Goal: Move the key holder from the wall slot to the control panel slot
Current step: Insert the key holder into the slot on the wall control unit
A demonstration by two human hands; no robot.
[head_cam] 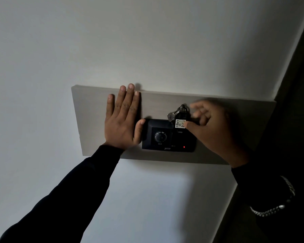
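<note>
Pale wall [147, 41] bare above and left, dark edge closing the right side; grey backing board [88, 109] mounted across it, open surface left of centre; black control panel [167, 135] with dial and red light low on the board; left hand [123, 120] flat, fingers together, thumb touching the panel's left edge; right hand [212, 130] pinching the key holder [180, 120] at the panel's top right, white tag marked 402, metal ring and key above.

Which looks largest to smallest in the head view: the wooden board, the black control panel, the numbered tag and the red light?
1. wooden board
2. black control panel
3. numbered tag
4. red light

All sit on the same wall, so nearness hardly skews this.
</note>
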